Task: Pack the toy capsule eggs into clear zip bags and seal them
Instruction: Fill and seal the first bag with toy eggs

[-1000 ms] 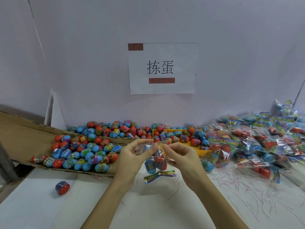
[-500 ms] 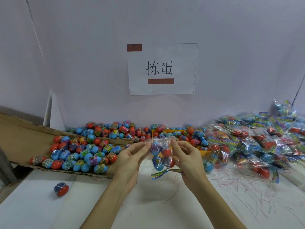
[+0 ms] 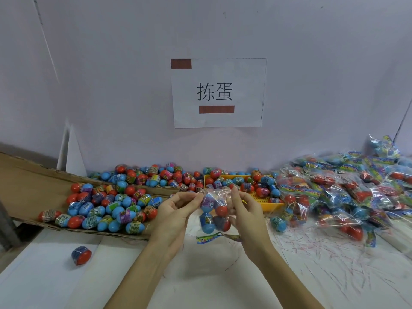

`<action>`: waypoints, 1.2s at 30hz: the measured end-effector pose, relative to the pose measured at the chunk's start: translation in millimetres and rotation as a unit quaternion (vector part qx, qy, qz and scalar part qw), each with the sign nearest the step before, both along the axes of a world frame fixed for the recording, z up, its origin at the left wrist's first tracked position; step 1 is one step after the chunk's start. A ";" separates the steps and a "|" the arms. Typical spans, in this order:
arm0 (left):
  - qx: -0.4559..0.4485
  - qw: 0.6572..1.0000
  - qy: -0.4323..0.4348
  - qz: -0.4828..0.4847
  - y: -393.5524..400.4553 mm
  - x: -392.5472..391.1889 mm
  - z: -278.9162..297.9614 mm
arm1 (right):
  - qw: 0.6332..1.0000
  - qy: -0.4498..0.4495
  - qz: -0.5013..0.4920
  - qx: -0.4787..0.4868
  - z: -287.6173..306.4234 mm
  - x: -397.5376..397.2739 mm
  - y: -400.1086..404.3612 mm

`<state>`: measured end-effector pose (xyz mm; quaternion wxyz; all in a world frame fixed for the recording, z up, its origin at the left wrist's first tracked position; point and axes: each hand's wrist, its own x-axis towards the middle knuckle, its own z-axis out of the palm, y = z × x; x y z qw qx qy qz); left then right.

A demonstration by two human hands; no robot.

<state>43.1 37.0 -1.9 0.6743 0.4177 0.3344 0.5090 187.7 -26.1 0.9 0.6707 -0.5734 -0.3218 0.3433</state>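
Note:
A clear zip bag (image 3: 214, 210) with several blue and red capsule eggs inside hangs between my hands above the white table. My left hand (image 3: 176, 210) pinches the bag's top left corner. My right hand (image 3: 245, 210) pinches its top right corner. A coloured header strip (image 3: 209, 238) shows at the bag's bottom. Loose capsule eggs (image 3: 104, 206) lie heaped on a cardboard sheet (image 3: 24, 186) to the left and along the wall.
A yellow tray (image 3: 268, 202) with eggs stands behind my right hand. A big pile of filled bags (image 3: 347, 188) covers the right side. One lone egg (image 3: 81, 255) lies on the table at the left. A paper sign (image 3: 217, 92) hangs on the wall.
My hands have drawn apart along the bag's top edge, and the bag with its eggs now hangs lower and straighter between them.

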 end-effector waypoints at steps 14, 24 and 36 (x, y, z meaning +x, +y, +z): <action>0.062 0.994 0.094 -0.002 -2.6 -4.9 0.4 | 0.978 -0.195 -0.003 0.076 -7.4 4.1 -3.7; 0.170 0.966 0.192 -0.041 2.7 -13.3 -0.3 | 0.975 -0.205 0.037 0.073 -2.9 14.9 -5.3; 0.099 0.982 0.157 -0.010 -7.7 -2.1 2.4 | 0.966 -0.167 0.198 -0.021 10.9 28.7 -12.7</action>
